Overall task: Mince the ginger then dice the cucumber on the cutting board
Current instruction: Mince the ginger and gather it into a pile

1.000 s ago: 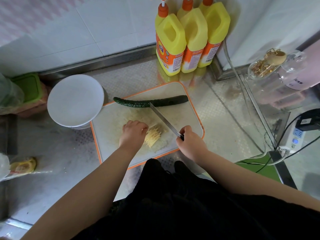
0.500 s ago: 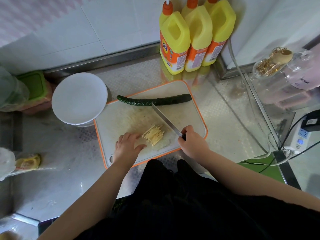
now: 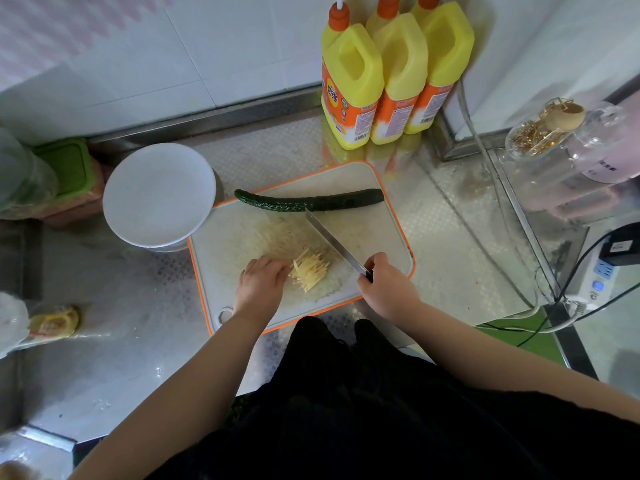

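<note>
A white cutting board (image 3: 381,237) with an orange rim lies on the steel counter. Pale yellow ginger strips (image 3: 310,270) sit in a small pile near its front. My left hand (image 3: 260,283) rests on the board with its fingers bent against the pile's left side. My right hand (image 3: 386,287) grips the dark handle of a knife (image 3: 332,242); the blade slants up and left, just right of the ginger. A whole dark green cucumber (image 3: 308,200) lies along the board's far edge.
A white round bowl (image 3: 159,194) stands left of the board. Three yellow bottles (image 3: 391,74) stand behind it by the wall. A green-lidded box (image 3: 67,168) is far left, a glass jar (image 3: 540,136) and power strip (image 3: 595,282) at right.
My left hand moved right and forward onto the ginger pile's left side, after pulling back half a second ago. The knife stayed slanted beside the ginger.
</note>
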`<state>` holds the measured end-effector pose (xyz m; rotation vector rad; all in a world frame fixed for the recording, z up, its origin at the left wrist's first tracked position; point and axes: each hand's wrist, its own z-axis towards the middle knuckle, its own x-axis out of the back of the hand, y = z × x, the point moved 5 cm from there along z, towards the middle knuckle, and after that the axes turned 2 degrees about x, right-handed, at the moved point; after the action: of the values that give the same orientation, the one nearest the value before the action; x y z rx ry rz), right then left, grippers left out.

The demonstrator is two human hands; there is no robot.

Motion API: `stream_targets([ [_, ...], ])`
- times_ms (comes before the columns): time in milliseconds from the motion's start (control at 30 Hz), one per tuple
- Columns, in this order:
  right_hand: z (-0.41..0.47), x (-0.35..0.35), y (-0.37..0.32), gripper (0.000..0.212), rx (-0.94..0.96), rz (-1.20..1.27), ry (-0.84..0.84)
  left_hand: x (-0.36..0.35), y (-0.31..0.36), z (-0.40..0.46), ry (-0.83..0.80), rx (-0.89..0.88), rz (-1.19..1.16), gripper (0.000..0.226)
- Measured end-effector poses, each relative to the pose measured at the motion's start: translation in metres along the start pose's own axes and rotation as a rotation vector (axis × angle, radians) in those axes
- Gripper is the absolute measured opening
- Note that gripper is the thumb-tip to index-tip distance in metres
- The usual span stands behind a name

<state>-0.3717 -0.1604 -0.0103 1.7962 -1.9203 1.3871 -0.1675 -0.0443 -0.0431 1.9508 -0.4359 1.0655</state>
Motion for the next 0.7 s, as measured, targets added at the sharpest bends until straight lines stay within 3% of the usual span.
stream_targets([
  [167,0.001,0.001,0.000,0.018,-0.004,0.000,0.001,-0.006,0.005,-0.006,-0.077,0.081,-0.030,0.038],
  [333,0.001,-0.001,-0.001,0.017,0.010,-0.010,0.007,-0.008,0.014,0.000,-0.072,0.136,-0.123,0.032],
  [633,-0.002,-0.007,-0.005,0.016,0.041,-0.051,-0.043,-0.008,0.025,0.017,-0.112,0.043,-0.128,0.031],
  [700,-0.002,-0.009,-0.009,0.015,0.054,-0.068,-0.052,-0.010,0.027,0.014,-0.137,0.022,-0.062,0.039],
])
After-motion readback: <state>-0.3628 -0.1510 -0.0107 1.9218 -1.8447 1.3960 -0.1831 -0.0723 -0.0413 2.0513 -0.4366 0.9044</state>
